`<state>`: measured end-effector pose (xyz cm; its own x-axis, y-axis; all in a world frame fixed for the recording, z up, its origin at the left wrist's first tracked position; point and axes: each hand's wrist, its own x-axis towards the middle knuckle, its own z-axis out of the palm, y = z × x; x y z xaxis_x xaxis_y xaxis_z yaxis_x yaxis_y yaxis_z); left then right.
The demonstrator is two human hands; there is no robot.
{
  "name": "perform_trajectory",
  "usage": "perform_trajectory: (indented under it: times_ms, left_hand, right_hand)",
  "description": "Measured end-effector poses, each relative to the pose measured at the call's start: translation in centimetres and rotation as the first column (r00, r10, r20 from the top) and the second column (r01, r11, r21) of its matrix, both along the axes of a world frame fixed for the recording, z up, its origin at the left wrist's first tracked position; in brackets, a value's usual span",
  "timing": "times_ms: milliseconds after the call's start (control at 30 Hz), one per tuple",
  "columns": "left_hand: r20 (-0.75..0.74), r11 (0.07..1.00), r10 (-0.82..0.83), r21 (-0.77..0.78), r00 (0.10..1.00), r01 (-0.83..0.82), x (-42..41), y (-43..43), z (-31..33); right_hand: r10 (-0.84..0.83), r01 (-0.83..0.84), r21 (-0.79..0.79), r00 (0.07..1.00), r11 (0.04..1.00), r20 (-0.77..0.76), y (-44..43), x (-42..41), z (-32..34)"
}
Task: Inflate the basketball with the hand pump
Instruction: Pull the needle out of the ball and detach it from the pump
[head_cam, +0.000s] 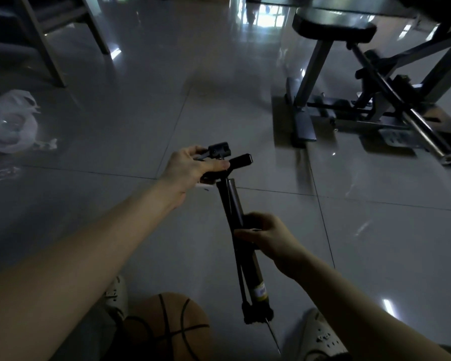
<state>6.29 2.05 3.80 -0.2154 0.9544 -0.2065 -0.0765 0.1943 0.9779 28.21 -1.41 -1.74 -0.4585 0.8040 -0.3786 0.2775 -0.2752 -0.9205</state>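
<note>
A dark hand pump [235, 201] hangs in the air in front of me, its T-handle end far from me and its base end low. My left hand [190, 168] grips the handle end and the black hose nozzle [219, 150] beside it. My right hand [268, 235] is closed around the middle of the pump barrel. A thin black hose runs along the barrel down to the base [258, 312]. The orange basketball [167, 329] rests on the floor between my feet, below the pump and apart from it.
Glossy grey floor tiles [141, 113] spread all around. A metal exercise bench frame [375, 100] stands at the far right. A white plastic bag [11, 123] lies at the far left, with chair legs [50, 48] behind it. My white shoes [320, 337] flank the ball.
</note>
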Motion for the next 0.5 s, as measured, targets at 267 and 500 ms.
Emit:
perform_trajectory:
  times_ms: [267, 500]
  left_hand:
    - [0.238, 0.936, -0.119, -0.296, 0.964, 0.189, 4.3, -1.9, -6.3]
    - [0.177, 0.687, -0.582, -0.415, 0.793, 0.597, 9.6, -5.5, -11.8]
  right_hand:
    - [-0.253, 0.254, -0.069, 0.967, 0.965, 0.019, 0.5, 0.6, -1.9]
    - [-0.483, 0.485, -0.224, 0.873, 0.845, 0.068, 2.5, 3.1, -3.7]
